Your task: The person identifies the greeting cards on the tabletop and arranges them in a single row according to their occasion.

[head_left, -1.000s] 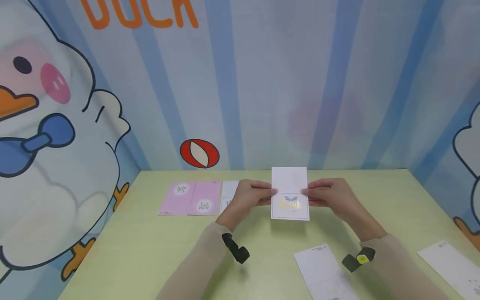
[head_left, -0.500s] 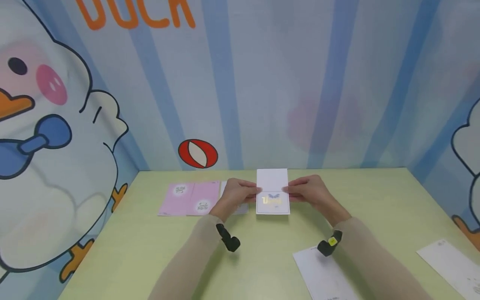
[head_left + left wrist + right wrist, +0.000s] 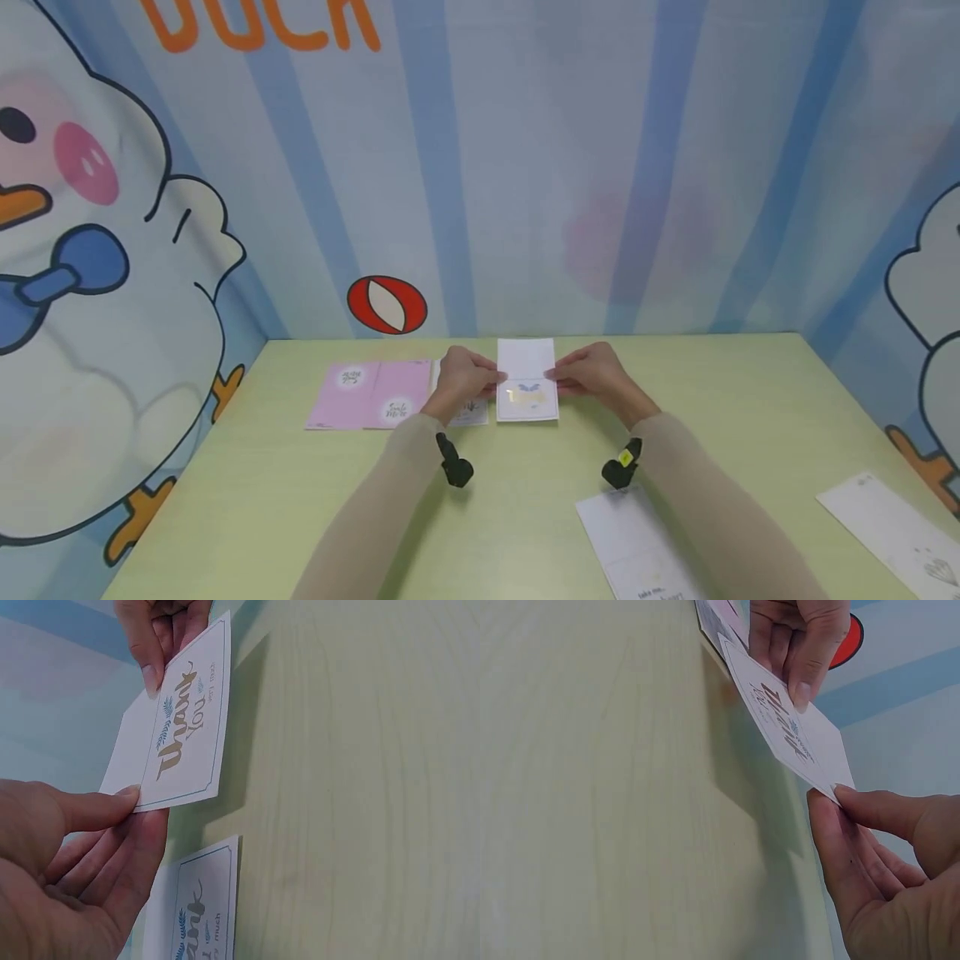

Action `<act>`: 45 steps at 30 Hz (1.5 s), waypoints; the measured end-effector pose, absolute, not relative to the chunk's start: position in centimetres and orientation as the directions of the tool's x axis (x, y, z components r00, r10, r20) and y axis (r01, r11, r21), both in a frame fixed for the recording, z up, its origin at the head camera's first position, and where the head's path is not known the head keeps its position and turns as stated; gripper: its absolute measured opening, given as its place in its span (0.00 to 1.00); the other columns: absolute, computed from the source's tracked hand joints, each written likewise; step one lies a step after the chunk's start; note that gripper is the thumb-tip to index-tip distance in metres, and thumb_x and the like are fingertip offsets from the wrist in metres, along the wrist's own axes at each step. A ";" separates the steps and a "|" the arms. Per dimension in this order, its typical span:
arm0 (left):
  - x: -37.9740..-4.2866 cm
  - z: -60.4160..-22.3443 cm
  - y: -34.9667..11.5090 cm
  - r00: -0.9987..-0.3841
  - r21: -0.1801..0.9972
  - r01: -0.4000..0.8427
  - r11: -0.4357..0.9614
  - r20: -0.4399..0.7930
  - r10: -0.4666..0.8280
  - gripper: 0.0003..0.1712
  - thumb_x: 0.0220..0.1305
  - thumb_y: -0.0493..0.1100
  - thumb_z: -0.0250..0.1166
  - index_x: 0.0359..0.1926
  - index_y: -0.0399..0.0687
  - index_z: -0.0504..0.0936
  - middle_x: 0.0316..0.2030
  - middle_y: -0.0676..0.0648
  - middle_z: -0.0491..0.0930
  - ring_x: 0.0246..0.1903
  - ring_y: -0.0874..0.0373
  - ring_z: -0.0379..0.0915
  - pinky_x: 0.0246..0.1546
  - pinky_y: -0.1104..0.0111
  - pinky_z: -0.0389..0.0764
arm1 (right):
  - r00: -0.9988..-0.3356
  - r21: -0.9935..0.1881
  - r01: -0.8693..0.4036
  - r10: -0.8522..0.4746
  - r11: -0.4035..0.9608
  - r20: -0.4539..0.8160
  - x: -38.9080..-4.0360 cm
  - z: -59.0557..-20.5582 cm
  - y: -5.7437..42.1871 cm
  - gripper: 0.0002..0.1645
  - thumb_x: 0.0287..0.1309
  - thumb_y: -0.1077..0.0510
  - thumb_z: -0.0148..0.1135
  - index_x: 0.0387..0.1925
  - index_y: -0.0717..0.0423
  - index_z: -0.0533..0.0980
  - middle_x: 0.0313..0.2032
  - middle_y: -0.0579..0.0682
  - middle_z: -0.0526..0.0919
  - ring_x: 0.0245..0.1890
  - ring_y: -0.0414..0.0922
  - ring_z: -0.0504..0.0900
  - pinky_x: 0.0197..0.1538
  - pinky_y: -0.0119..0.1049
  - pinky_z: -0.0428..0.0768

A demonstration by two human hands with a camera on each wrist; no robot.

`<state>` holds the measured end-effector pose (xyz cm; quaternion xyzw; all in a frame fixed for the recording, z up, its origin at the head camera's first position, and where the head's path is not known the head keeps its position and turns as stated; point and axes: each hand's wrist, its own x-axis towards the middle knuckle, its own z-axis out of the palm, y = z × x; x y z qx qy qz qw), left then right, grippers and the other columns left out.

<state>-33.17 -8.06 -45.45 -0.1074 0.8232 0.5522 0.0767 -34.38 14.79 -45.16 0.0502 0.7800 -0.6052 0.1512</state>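
A white folded thank-you card (image 3: 527,367) with gold "Thank you" lettering and a blue leaf print hangs a little above the table's far side. My left hand (image 3: 463,379) pinches its left edge between thumb and fingers. On the opposite edge my right hand (image 3: 597,377) pinches it the same way. The left wrist view shows the card (image 3: 187,720) tilted, its shadow on the table below. A second thank-you card (image 3: 206,900) lies beside it, partly hidden behind my left hand in the head view.
Pink cards (image 3: 372,396) lie on the pale green table (image 3: 247,492) to the left. A white card (image 3: 633,542) rests near the front, partly under my right sleeve. Another white card (image 3: 892,529) lies at the right. A printed fabric backdrop (image 3: 517,167) rises behind the table.
Both hands have carried the thank-you card leftward and farther away, closer to the second thank-you card. The hold on its two edges is unchanged. The head view has shifted slightly.
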 end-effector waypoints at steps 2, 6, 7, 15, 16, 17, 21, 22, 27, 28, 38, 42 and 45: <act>-33.4 -45.3 -8.1 -0.965 0.883 -0.260 0.391 -0.237 -0.107 0.10 0.59 0.36 0.79 0.41 0.37 0.90 0.34 0.41 0.91 0.27 0.57 0.87 0.34 0.65 0.90 | -0.946 -0.924 0.279 -0.093 0.263 -0.312 -34.7 -45.3 14.6 0.22 0.61 0.65 0.75 0.54 0.73 0.82 0.30 0.51 0.90 0.25 0.38 0.89 0.35 0.32 0.89; -33.8 -45.2 -8.1 -0.962 0.867 -0.271 0.419 -0.235 -0.136 0.10 0.58 0.35 0.79 0.41 0.37 0.90 0.33 0.41 0.91 0.24 0.59 0.86 0.33 0.66 0.89 | -0.943 -0.919 0.291 -0.081 0.267 -0.323 -35.2 -45.6 14.1 0.21 0.60 0.66 0.75 0.53 0.73 0.82 0.31 0.52 0.90 0.24 0.38 0.89 0.36 0.32 0.89; -33.8 -45.2 -8.1 -0.961 0.862 -0.274 0.427 -0.235 -0.143 0.11 0.58 0.35 0.79 0.41 0.37 0.90 0.33 0.40 0.91 0.23 0.59 0.86 0.32 0.66 0.89 | -0.943 -0.917 0.292 -0.080 0.272 -0.324 -35.2 -45.7 14.0 0.21 0.60 0.66 0.75 0.53 0.72 0.83 0.31 0.53 0.90 0.24 0.38 0.88 0.36 0.32 0.89; -33.4 -45.1 -7.6 -0.978 0.796 -0.198 0.572 -0.118 -0.174 0.11 0.56 0.37 0.80 0.39 0.38 0.92 0.32 0.41 0.91 0.22 0.58 0.86 0.33 0.67 0.86 | -0.944 -0.899 0.280 -0.076 0.336 -0.322 -35.4 -45.6 13.4 0.20 0.59 0.66 0.76 0.51 0.71 0.83 0.34 0.55 0.89 0.24 0.39 0.88 0.36 0.33 0.89; -33.3 -45.1 -7.5 -0.979 0.785 -0.187 0.591 -0.102 -0.175 0.10 0.56 0.38 0.81 0.38 0.38 0.92 0.32 0.42 0.92 0.22 0.57 0.86 0.35 0.66 0.85 | -0.943 -0.896 0.280 -0.075 0.344 -0.324 -35.4 -45.6 13.4 0.19 0.59 0.66 0.76 0.51 0.71 0.83 0.33 0.54 0.89 0.24 0.39 0.88 0.36 0.33 0.89; -33.2 -45.1 -7.4 -0.981 0.776 -0.178 0.606 -0.087 -0.176 0.09 0.56 0.38 0.81 0.37 0.39 0.93 0.31 0.43 0.92 0.22 0.57 0.87 0.36 0.65 0.86 | -0.944 -0.894 0.278 -0.073 0.352 -0.322 -35.4 -45.5 13.4 0.19 0.59 0.66 0.76 0.50 0.71 0.84 0.33 0.54 0.89 0.24 0.39 0.87 0.35 0.33 0.89; -32.8 -45.1 -7.1 -0.983 0.753 -0.153 0.641 -0.053 -0.173 0.07 0.56 0.38 0.80 0.34 0.40 0.93 0.28 0.44 0.91 0.22 0.56 0.88 0.41 0.60 0.88 | -0.947 -0.887 0.258 -0.080 0.383 -0.310 -35.3 -45.5 13.5 0.16 0.58 0.65 0.76 0.46 0.71 0.84 0.32 0.54 0.89 0.23 0.39 0.87 0.35 0.34 0.89; -32.8 -45.0 -7.0 -0.984 0.748 -0.148 0.647 -0.046 -0.172 0.07 0.56 0.38 0.80 0.34 0.40 0.93 0.27 0.44 0.91 0.22 0.56 0.88 0.42 0.59 0.88 | -0.949 -0.885 0.253 -0.079 0.391 -0.306 -35.3 -45.5 13.5 0.16 0.57 0.66 0.77 0.45 0.70 0.84 0.32 0.54 0.89 0.24 0.40 0.87 0.36 0.34 0.89; -32.8 -44.9 -6.8 -0.985 0.707 -0.146 0.692 -0.042 -0.166 0.06 0.57 0.39 0.79 0.33 0.40 0.93 0.29 0.43 0.91 0.23 0.56 0.86 0.37 0.61 0.86 | -0.959 -0.875 0.219 -0.071 0.432 -0.275 -35.3 -45.7 13.3 0.13 0.55 0.67 0.78 0.41 0.70 0.85 0.30 0.54 0.89 0.25 0.42 0.88 0.36 0.37 0.90; -32.8 -44.9 -6.7 -0.985 0.696 -0.149 0.702 -0.043 -0.166 0.05 0.57 0.39 0.79 0.32 0.40 0.93 0.30 0.43 0.91 0.23 0.56 0.85 0.35 0.62 0.85 | -0.961 -0.871 0.211 -0.071 0.444 -0.269 -35.3 -45.8 13.2 0.13 0.54 0.66 0.78 0.41 0.70 0.85 0.29 0.54 0.89 0.24 0.42 0.88 0.36 0.37 0.90; -32.7 -44.9 -6.9 -0.983 0.645 -0.163 0.746 -0.045 -0.176 0.11 0.57 0.40 0.80 0.23 0.43 0.87 0.27 0.45 0.87 0.24 0.53 0.79 0.24 0.66 0.74 | -0.967 -0.833 0.184 -0.053 0.522 -0.247 -35.4 -45.8 12.5 0.11 0.54 0.66 0.78 0.38 0.69 0.86 0.28 0.57 0.89 0.22 0.43 0.87 0.31 0.35 0.88; -32.5 -44.8 -7.0 -0.986 0.641 -0.149 0.753 -0.040 -0.161 0.12 0.57 0.40 0.80 0.21 0.43 0.87 0.24 0.46 0.86 0.22 0.53 0.79 0.23 0.66 0.73 | -0.969 -0.816 0.178 -0.049 0.551 -0.244 -35.4 -45.8 12.3 0.11 0.55 0.65 0.78 0.38 0.68 0.86 0.28 0.57 0.90 0.22 0.42 0.86 0.30 0.33 0.87; -32.5 -44.9 -6.9 -0.989 0.637 -0.128 0.760 -0.025 -0.145 0.12 0.57 0.40 0.80 0.21 0.43 0.87 0.24 0.45 0.86 0.22 0.52 0.79 0.22 0.66 0.73 | -0.971 -0.803 0.166 -0.048 0.572 -0.235 -35.4 -45.8 12.3 0.10 0.55 0.64 0.78 0.37 0.67 0.87 0.29 0.57 0.90 0.22 0.41 0.85 0.29 0.32 0.86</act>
